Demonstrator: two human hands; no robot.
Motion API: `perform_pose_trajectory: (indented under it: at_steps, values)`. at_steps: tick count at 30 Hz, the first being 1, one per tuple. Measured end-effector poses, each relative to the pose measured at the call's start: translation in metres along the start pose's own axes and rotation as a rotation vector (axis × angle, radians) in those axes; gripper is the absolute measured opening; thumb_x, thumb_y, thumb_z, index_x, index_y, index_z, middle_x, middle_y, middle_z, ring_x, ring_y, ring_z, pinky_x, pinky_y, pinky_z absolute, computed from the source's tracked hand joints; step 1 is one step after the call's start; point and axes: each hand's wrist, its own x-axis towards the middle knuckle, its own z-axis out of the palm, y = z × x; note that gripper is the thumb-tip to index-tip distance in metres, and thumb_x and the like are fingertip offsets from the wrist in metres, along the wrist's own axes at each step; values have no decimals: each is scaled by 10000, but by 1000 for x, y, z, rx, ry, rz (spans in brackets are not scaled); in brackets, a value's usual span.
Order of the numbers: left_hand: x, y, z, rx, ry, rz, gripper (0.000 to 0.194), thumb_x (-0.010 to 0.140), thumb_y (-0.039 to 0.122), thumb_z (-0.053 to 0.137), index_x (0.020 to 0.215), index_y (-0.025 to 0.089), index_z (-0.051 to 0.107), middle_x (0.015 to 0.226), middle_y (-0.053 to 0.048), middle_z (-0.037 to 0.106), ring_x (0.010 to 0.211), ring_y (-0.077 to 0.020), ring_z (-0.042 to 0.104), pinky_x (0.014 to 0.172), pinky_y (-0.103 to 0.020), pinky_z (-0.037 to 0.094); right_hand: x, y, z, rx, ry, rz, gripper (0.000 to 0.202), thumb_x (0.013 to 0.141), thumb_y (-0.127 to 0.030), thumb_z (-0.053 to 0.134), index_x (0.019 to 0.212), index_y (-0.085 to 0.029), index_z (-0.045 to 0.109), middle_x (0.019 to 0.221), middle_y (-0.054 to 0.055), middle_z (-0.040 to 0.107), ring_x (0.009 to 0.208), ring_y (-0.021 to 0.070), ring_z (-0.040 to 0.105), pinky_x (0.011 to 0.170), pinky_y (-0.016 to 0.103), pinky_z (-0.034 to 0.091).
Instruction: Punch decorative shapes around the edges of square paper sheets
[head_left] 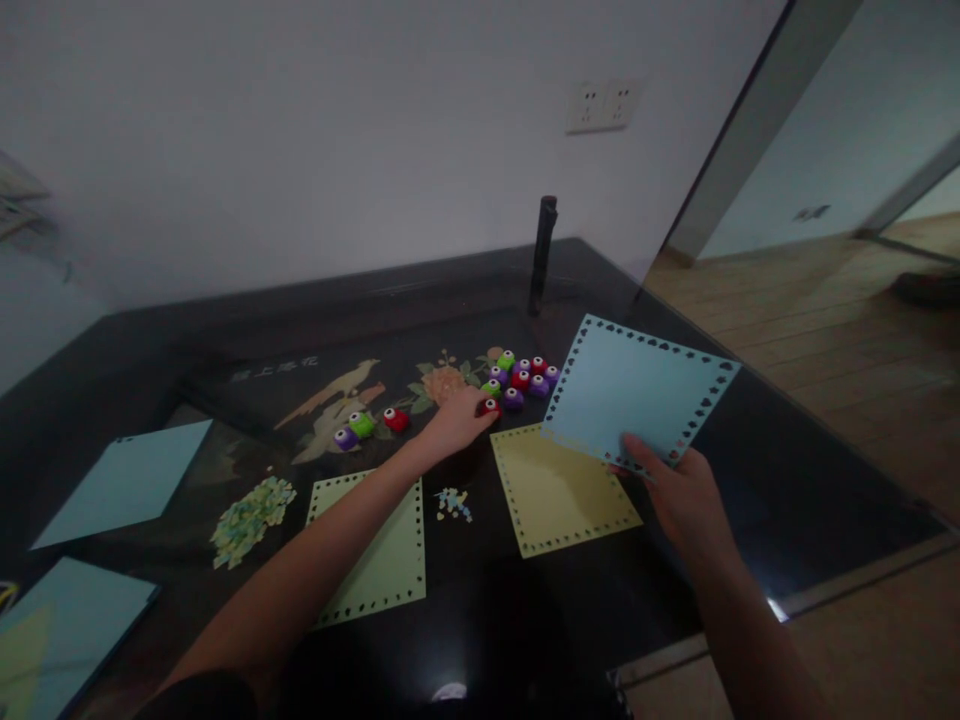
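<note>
My left hand point(454, 424) reaches across the table with its fingers closed at a small red paper punch point(491, 408) that has a white eye on top. That punch sits at the near edge of a cluster of red, green and purple punches point(538, 385). My right hand point(686, 500) pinches the lower edge of a light blue paper sheet point(637, 390), thumb on top. Small shapes are punched along that sheet's borders. It is raised and overlaps the far right corner of a yellow punched sheet point(559, 490). Under my left forearm lies a pale green punched sheet point(394, 560), partly hidden.
Green, purple and red punches point(361, 425) stand left of my left hand. Paper bits point(454, 503) lie between the sheets, with a bigger heap of scraps point(253, 520) further left. Blue sheets point(127, 485) rest at the left. A black post point(544, 255) rises near the wall.
</note>
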Motion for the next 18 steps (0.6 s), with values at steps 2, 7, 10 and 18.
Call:
perform_pose_trajectory:
  at_steps: [2,7,10,18]
  values:
    - [3,-2,1,43,8,7,181,805,253,577,919,148,670,879,-91,643,884,-252,592,837,-387,446,-1,-2,1,-46,-8,7,267,633,-350,796,806,-160,723,830,49,755,708,202,688,676,330,573]
    - [4,1,-3,80,76,26,204,799,213,602,980,141,660,933,-97,638,895,-243,586,856,-399,451,-1,0,1,-121,0,-4,322,594,-404,799,774,-149,720,786,75,757,676,231,689,648,367,571]
    - [-8,14,-5,49,142,36,215,869,252,534,1023,149,643,1027,-103,622,903,-222,584,852,-388,457,0,4,1,-125,-21,8,329,580,-414,804,763,-154,720,787,73,758,676,230,686,653,370,567]
    - [-43,44,17,-600,36,-88,189,799,263,608,947,147,588,825,-44,668,765,-164,637,721,-306,515,-7,0,4,-290,-189,34,324,620,-414,778,806,-156,720,827,78,754,693,227,675,676,381,540]
